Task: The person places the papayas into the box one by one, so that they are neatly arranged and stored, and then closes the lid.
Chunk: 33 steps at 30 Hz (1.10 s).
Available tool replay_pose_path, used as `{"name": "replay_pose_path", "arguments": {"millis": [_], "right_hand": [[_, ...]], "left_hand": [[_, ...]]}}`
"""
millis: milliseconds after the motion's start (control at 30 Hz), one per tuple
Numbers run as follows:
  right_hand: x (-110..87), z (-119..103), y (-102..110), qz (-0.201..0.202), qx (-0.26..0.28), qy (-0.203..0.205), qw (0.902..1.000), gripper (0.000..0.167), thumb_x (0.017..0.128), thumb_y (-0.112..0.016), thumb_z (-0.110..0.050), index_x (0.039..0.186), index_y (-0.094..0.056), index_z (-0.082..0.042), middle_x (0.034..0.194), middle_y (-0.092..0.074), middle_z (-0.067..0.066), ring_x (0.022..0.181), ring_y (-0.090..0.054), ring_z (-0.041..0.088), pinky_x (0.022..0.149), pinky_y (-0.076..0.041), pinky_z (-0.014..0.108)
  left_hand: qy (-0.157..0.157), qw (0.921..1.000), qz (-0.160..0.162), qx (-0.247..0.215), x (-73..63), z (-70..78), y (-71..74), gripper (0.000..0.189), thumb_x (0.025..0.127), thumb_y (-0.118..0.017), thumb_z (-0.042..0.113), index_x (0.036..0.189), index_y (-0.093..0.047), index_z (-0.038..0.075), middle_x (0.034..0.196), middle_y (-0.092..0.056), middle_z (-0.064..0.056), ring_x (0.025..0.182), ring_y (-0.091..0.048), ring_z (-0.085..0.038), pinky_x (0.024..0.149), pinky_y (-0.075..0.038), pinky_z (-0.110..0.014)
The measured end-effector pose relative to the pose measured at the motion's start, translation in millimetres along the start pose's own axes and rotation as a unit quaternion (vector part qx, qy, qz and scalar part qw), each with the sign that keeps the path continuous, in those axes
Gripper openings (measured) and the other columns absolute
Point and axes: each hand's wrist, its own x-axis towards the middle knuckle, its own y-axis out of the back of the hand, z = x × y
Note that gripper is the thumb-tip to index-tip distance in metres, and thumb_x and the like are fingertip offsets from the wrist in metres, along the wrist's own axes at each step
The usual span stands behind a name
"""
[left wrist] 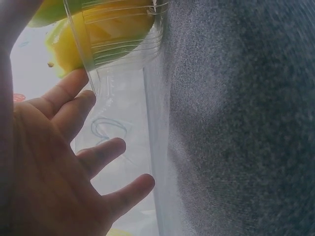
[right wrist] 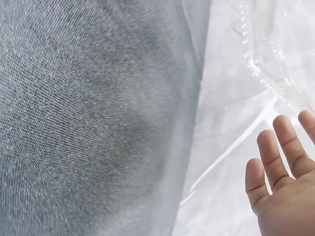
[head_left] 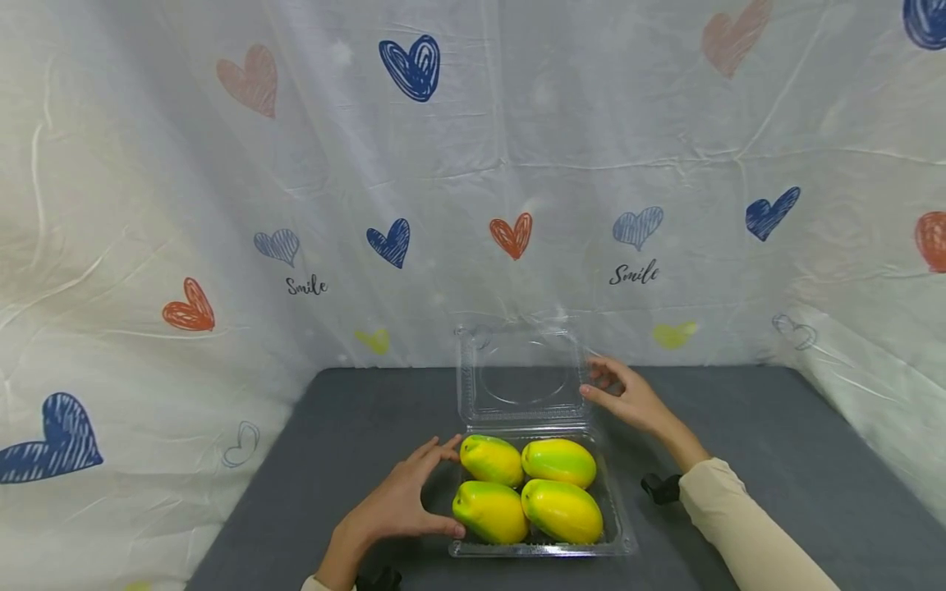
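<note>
A clear plastic clamshell box (head_left: 543, 552) stands on the table with its lid (head_left: 528, 373) raised at the back. Several yellow-green mangoes (head_left: 562, 510) lie inside in two rows. My left hand (head_left: 399, 498) is at the box's left side, thumb near the front corner and fingers spread toward the back. In the left wrist view, two fingertips of the left hand (left wrist: 64, 152) touch the box rim beside a mango (left wrist: 106, 37). At the lid's right edge is my right hand (head_left: 624, 398), thumb and fingertips close to it. The right wrist view shows extended fingers (right wrist: 290, 147) near the clear lid.
A dark grey cloth covers the table (head_left: 369, 419). Behind and at both sides hangs a white curtain (head_left: 443, 164) printed with hearts and "Smile". Black straps (head_left: 660, 488) sit at the wrists.
</note>
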Motion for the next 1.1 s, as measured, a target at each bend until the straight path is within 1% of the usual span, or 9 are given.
{"name": "replay_pose_path", "arguments": {"millis": [67,167,333,467,600,733,900,1100], "right_hand": [[-1.8,-3,2,0.0,0.003,0.001,1.0,0.061,0.098,-0.068,-0.036,0.149,-0.048,-0.009,0.132,-0.06,0.017,0.11,-0.059,0.029,0.086,-0.05,0.04],[-5.1,-8,4,0.004,0.004,0.012,0.9999,0.061,0.098,-0.069,-0.034,0.149,-0.048,-0.008,0.133,-0.06,0.018,0.111,-0.06,0.031,0.088,-0.05,0.042],[-11.3,-13,8,0.011,0.002,0.038,0.9992,0.059,0.098,-0.07,-0.031,0.148,-0.049,-0.009,0.134,-0.06,0.018,0.114,-0.059,0.036,0.091,-0.048,0.049],[-17.2,-17,11,0.015,0.001,0.063,0.9979,0.057,0.097,-0.07,-0.028,0.147,-0.05,-0.009,0.133,-0.061,0.015,0.112,-0.058,0.037,0.09,-0.047,0.051],[-23.9,-21,14,0.021,-0.004,0.086,0.9961,0.057,0.096,-0.072,-0.023,0.147,-0.05,-0.009,0.132,-0.062,0.013,0.111,-0.058,0.036,0.089,-0.048,0.048],[-30.3,-24,17,0.027,-0.01,0.11,0.9935,0.058,0.094,-0.073,-0.019,0.147,-0.051,-0.01,0.131,-0.063,0.012,0.109,-0.059,0.031,0.086,-0.048,0.046],[-39.4,-26,19,0.035,-0.02,0.14,0.9893,0.059,0.092,-0.075,-0.014,0.146,-0.052,-0.008,0.129,-0.064,0.012,0.106,-0.059,0.028,0.084,-0.049,0.04],[-52.2,-27,21,0.038,-0.027,0.144,0.9884,0.06,0.09,-0.077,-0.014,0.145,-0.053,-0.011,0.128,-0.064,0.009,0.105,-0.058,0.023,0.085,-0.048,0.036]], "left_hand": [[-0.003,1.0,0.003,0.003,-0.4,0.0,0.0,0.077,0.072,-0.087,0.059,0.136,-0.049,0.04,0.169,-0.027,0.009,0.157,-0.017,-0.042,0.108,-0.02,-0.085],[-0.001,1.0,0.005,0.005,-1.0,0.5,0.2,0.078,0.071,-0.086,0.06,0.136,-0.049,0.039,0.169,-0.027,0.009,0.157,-0.018,-0.041,0.108,-0.02,-0.084],[0.009,1.0,0.003,-0.001,-1.1,1.2,1.4,0.077,0.072,-0.087,0.059,0.136,-0.049,0.04,0.169,-0.026,0.011,0.158,-0.016,-0.041,0.108,-0.018,-0.085],[0.016,0.9999,-0.002,-0.002,-1.1,1.1,1.8,0.075,0.073,-0.086,0.058,0.136,-0.049,0.04,0.169,-0.025,0.013,0.158,-0.016,-0.041,0.108,-0.018,-0.085],[0.018,0.9998,-0.003,0.0,-1.4,1.3,1.9,0.075,0.073,-0.086,0.058,0.136,-0.049,0.04,0.168,-0.026,0.014,0.158,-0.016,-0.041,0.108,-0.018,-0.085],[0.016,0.9999,-0.003,0.002,-1.4,1.9,2.2,0.076,0.072,-0.086,0.059,0.135,-0.049,0.04,0.168,-0.026,0.013,0.158,-0.016,-0.041,0.108,-0.018,-0.084],[0.016,0.9999,-0.004,0.0,-1.3,1.9,2.2,0.075,0.073,-0.086,0.059,0.136,-0.049,0.041,0.168,-0.026,0.013,0.158,-0.015,-0.041,0.108,-0.018,-0.084],[0.018,0.9998,-0.007,-0.002,-0.5,1.1,2.0,0.075,0.073,-0.086,0.059,0.136,-0.048,0.043,0.169,-0.026,0.012,0.158,-0.014,-0.041,0.109,-0.017,-0.085]]}}
